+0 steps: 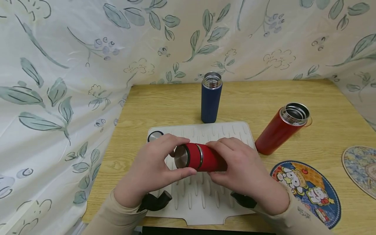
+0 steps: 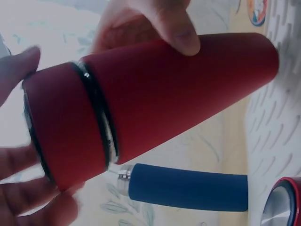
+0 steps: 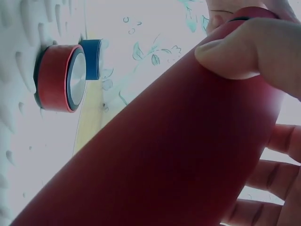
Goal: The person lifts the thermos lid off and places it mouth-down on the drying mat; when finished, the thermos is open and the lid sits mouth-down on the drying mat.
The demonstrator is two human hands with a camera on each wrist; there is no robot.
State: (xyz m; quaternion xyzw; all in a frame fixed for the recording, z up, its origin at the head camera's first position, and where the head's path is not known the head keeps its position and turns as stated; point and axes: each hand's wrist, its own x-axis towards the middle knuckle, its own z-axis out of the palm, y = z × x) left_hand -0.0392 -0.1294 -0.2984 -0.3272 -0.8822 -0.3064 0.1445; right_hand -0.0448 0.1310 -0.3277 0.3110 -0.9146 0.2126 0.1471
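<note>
A red thermos bottle (image 1: 211, 160) is held tilted above the white draining mat (image 1: 202, 195), its steel-topped red lid (image 2: 66, 127) sitting on its mouth. My right hand (image 1: 239, 163) grips the bottle's body. Around the lid, my left hand (image 1: 155, 163) has its thumb on one side and its fingers on the other. A dark and silver ring shows between lid and body. On the mat lies another red lid (image 3: 61, 77), with a blue lid (image 3: 91, 59) beyond it; in the head view the left hand hides much of that spot.
Behind the mat stands a lidless blue thermos (image 1: 211, 101). A lidless red thermos (image 1: 280, 129) stands to the right. Two round patterned mats (image 1: 318, 199) lie on the wooden table (image 1: 164, 101) at the right. Floral curtain (image 1: 88, 65) encloses the back and left.
</note>
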